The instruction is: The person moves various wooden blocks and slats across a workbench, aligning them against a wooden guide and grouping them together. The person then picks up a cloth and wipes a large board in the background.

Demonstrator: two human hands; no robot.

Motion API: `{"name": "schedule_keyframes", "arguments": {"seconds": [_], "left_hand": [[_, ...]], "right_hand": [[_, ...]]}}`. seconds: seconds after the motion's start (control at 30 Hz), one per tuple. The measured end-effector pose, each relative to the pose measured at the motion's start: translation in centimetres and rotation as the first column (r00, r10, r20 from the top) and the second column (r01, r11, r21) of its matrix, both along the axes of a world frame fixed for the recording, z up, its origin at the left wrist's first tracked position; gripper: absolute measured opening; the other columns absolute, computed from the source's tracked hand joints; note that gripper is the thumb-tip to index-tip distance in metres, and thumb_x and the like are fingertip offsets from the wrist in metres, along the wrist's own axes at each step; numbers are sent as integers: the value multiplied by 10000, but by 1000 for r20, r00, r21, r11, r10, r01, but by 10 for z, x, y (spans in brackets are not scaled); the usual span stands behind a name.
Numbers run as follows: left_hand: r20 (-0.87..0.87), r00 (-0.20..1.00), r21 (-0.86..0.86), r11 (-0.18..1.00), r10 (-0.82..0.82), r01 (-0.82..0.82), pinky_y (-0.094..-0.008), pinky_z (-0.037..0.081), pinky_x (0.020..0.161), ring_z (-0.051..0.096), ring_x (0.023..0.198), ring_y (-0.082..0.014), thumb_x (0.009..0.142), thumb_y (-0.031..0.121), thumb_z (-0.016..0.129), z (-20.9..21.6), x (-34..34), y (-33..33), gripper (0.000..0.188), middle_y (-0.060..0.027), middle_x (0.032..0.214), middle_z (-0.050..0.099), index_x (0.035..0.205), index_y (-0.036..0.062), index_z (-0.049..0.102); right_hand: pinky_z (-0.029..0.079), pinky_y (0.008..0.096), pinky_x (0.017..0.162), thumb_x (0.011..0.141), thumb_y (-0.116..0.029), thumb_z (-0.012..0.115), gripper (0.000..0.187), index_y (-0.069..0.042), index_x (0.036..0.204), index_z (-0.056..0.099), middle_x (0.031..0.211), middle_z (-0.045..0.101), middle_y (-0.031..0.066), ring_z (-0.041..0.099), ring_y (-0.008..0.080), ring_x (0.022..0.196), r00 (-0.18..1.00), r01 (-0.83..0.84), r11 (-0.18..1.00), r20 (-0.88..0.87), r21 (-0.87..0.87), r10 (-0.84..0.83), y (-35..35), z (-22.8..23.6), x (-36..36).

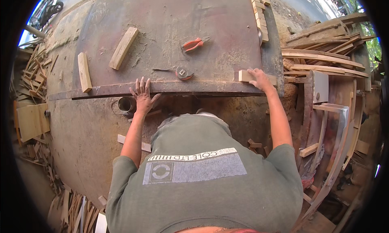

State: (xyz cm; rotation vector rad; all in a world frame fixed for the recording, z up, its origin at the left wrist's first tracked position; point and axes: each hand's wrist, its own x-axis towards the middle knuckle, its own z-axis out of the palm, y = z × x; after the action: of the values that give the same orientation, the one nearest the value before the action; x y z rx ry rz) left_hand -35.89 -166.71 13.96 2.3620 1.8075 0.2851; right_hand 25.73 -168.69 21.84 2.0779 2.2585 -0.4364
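My left hand (142,96) rests on the front edge of the worktable (162,87), its fingers spread and nothing in it. At the table's right front, my right hand (260,79) is closed over a short wooden block (245,76) lying flat by the edge. Between the hands lie a tape measure (183,73) and, farther back, orange-handled pliers (193,44). Two wooden pieces sit to the left: a longer one (123,48) lying at a slant and a shorter one (84,72) near the front edge.
Small wooden blocks (259,16) line the table's far right side. Stacked planks (324,56) and a wooden frame (342,140) stand to the right. Scrap wood (36,81) piles up on the left. A round can (126,105) stands beneath the front edge, and sawdust covers the tabletop.
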Motion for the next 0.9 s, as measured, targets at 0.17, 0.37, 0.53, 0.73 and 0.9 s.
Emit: {"name": "schedule_keyframes", "arguments": {"seconds": [0.17,0.37,0.53,0.73,0.9], "left_hand": [[7,1000,47,999,-3,3,-673,-87,1226,61,1612,-321,869,557,746,-2,1,1,977,-73,1715,197,1642,187,276],[-20,1000,62,998,1,0,-686,-91,1214,83,1605,-332,841,668,718,-3,3,4,1008,-81,1692,239,1624,184,307],[-20,1000,58,998,16,-15,-698,-80,1209,82,1603,-341,830,667,729,-8,2,-6,1028,-96,1695,217,1622,171,301],[-51,999,-5,1000,16,-16,-708,-82,1207,20,1608,-337,935,645,634,-14,3,0,928,-111,1709,161,1638,172,256],[-40,999,82,996,24,-21,-709,-96,1202,9,1610,-329,933,736,559,-44,-2,13,958,-92,1715,151,1640,165,255]], "right_hand": [[507,434,1039,830,-232,826,651,-157,1436,601,1218,620,103,598,333,1177,995,-86,992,-41,87,90,0,-7,-20],[338,552,1199,697,-687,832,1236,110,1498,331,1441,363,281,357,451,1391,982,-184,948,1,261,190,-20,-28,-61],[278,604,1228,586,-898,715,1389,35,1539,326,1504,348,289,322,498,1437,997,-78,865,37,495,69,-40,-72,-77],[280,616,1232,555,-961,665,1392,47,1475,388,1460,401,279,369,483,1402,994,-105,818,74,566,76,-24,-77,-71],[275,587,1250,534,-953,681,1396,62,1453,409,1438,419,268,383,461,1395,987,-131,762,156,634,40,-21,-82,-77]]}}
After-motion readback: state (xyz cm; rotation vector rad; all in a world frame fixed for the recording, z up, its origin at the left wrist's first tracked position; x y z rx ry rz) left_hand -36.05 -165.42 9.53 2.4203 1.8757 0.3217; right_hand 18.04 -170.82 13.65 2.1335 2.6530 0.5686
